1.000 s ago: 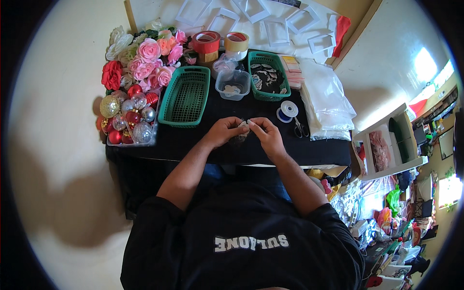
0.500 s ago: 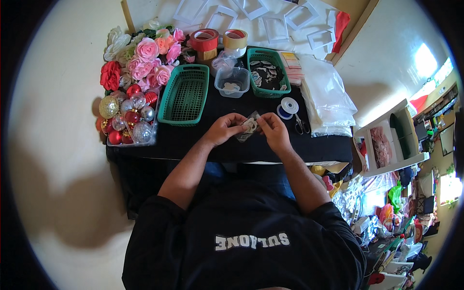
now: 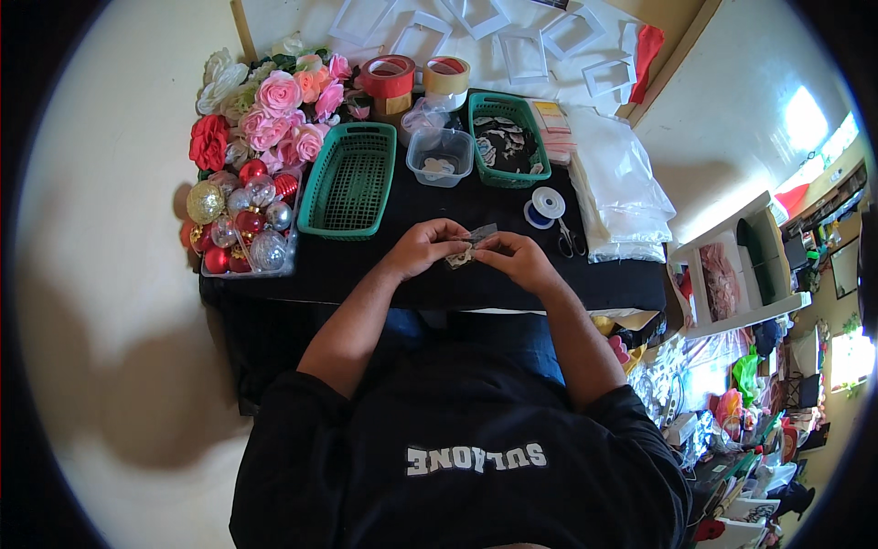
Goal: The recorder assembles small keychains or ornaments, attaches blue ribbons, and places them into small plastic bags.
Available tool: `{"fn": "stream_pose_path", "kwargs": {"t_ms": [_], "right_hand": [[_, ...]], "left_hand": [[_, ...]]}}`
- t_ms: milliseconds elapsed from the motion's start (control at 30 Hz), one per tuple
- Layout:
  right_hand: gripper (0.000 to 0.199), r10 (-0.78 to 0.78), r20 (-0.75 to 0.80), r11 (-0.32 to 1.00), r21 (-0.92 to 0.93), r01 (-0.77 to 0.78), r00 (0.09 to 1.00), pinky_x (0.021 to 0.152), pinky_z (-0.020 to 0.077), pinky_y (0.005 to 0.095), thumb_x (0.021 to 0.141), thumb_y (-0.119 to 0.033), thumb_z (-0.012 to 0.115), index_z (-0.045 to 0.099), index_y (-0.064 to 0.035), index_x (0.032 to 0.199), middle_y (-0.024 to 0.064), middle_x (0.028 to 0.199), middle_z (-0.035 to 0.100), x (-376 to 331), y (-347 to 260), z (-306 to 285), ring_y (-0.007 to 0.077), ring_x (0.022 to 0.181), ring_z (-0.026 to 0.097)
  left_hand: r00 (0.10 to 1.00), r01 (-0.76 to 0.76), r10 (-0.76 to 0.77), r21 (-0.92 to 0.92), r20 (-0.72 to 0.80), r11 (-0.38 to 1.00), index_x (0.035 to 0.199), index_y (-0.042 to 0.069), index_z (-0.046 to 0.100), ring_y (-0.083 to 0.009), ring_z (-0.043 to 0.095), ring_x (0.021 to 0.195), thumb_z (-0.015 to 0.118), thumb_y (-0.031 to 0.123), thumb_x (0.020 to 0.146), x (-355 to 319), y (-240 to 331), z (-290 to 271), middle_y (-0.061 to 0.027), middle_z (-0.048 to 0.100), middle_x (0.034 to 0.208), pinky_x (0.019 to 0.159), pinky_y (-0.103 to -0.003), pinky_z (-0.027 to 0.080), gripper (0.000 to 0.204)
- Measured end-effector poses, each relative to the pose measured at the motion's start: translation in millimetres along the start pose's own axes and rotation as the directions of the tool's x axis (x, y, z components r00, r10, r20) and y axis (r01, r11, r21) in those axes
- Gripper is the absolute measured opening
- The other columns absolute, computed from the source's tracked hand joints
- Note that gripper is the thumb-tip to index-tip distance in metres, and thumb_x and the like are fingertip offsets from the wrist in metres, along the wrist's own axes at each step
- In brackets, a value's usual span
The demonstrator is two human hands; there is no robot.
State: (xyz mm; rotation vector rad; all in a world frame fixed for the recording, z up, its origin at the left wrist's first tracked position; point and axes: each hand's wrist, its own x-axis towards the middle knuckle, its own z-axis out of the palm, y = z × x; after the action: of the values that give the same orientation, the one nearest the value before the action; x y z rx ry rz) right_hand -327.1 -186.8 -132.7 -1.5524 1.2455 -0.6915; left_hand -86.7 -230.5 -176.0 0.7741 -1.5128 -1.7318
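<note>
Packet [image 3: 485, 231]: small and clear, pinched between both hands above the near middle of the black cloth [image 3: 402, 291].
Pale piece [image 3: 459, 259]: showing at the near end, under the fingertips. Inside the packet or just against it? Can't tell, too covered.
Left hand [image 3: 425, 245]: gripping the left side with thumb and fingertips, not much contact tbh.
Right hand [image 3: 519, 258]: same deal on the right, thumb and fingertips pressed together on the packet.
Slip risk: pretty real imo, with such thin plastic and a fingertip-only hold. Could land on the cloth, or go over the near edge.
Tear risk: possible from tugging too hard in opposite directions.
Scissors [image 3: 571, 242]: lying to the right of the right hand, near the white spool [image 3: 549, 201]. Could get knocked by a careless swing to the right.
</note>
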Motion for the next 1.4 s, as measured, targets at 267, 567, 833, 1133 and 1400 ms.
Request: {"fn": "stream_pose_path", "kwargs": {"t_ms": [267, 567, 833, 1133, 1400], "right_hand": [[0.032, -0.086, -0.004, 0.987, 0.135, 0.085, 0.996, 0.096, 0.0532, 0.0303, 0.097, -0.022, 0.076, 0.072, -0.0027, 0.123, 0.0082, 0.111, 0.075, 1.5, 1.8, 5.8, 0.0136, 0.104, 0.069], [0.028, -0.18, -0.227, 0.952, 0.205, 0.228, 0.957, 0.082, 0.0514, 0.0271, 0.102, -0.024, 0.07, 0.07, -0.0023, 0.12, 0.0024, 0.103, 0.07, -1.8, 11.2, -19.4, 0.0094, 0.093, 0.063], [0.024, -0.252, -0.607, 0.814, -0.554, -0.174, 0.754, 0.084, 0.0541, 0.0364, 0.097, -0.025, 0.068, 0.07, -0.0036, 0.107, 0.0108, 0.103, 0.069, -29.9, 56.0, -90.1, 0.0246, 0.093, 0.068], [0.05, 0.089, -0.542, 0.75, -0.515, -0.414, 0.836, 0.09, 0.0548, 0.046, 0.089, -0.035, 0.072, 0.062, -0.0067, 0.129, 0.0166, 0.102, 0.072, -70.5, 55.1, -96.4, 0.0358, 0.099, 0.07], [0.044, -0.01, -0.649, 0.897, -0.343, -0.28, 0.761, 0.075, 0.0563, 0.0415, 0.086, -0.035, 0.074, 0.07, -0.0074, 0.12, 0.0123, 0.084, 0.071, -81.1, 73.0, -85.3, 0.0298, 0.082, 0.072]], "left_hand": [[1.0, 0.015, -0.014, -0.033, 0.005, 0.999, 0.121, 0.003, 0.066, -0.0095, 0.067, 0.096, 0.076, 0.02, 0.097, -0.2, -1.4, -0.3, -0.0031, 0.071, 0.105, 0.087, -0.026, 0.054, 0.031], [0.997, -0.004, -0.001, -0.055, -0.078, 0.998, 0.122, 0.003, 0.062, -0.0078, 0.065, 0.093, 0.074, 0.015, 0.098, 0.3, -8.4, 2.3, -0.0031, 0.069, 0.102, 0.085, -0.025, 0.052, 0.03], [0.723, -0.131, 0.593, 0.772, -0.356, 0.622, 0.112, 0.008, 0.07, -0.0295, 0.065, 0.095, 0.069, 0.016, 0.097, -3.4, -15.2, 12.7, -0.0105, 0.071, 0.101, 0.086, -0.043, 0.05, 0.017], [0.745, 0.216, 0.611, 0.964, -0.266, 0.156, 0.117, 0.013, 0.068, -0.0325, 0.051, 0.121, 0.073, 0.024, 0.091, -2.6, -15.1, 29.0, -0.01, 0.059, 0.119, 0.106, -0.051, 0.036, 0.029], [0.8, -0.022, 0.593, 0.983, -0.092, 0.182, 0.116, 0.014, 0.066, -0.031, 0.053, 0.116, 0.074, 0.026, 0.092, 20.0, 2.8, 52.8, -0.0077, 0.059, 0.115, 0.102, -0.052, 0.035, 0.028]]}}
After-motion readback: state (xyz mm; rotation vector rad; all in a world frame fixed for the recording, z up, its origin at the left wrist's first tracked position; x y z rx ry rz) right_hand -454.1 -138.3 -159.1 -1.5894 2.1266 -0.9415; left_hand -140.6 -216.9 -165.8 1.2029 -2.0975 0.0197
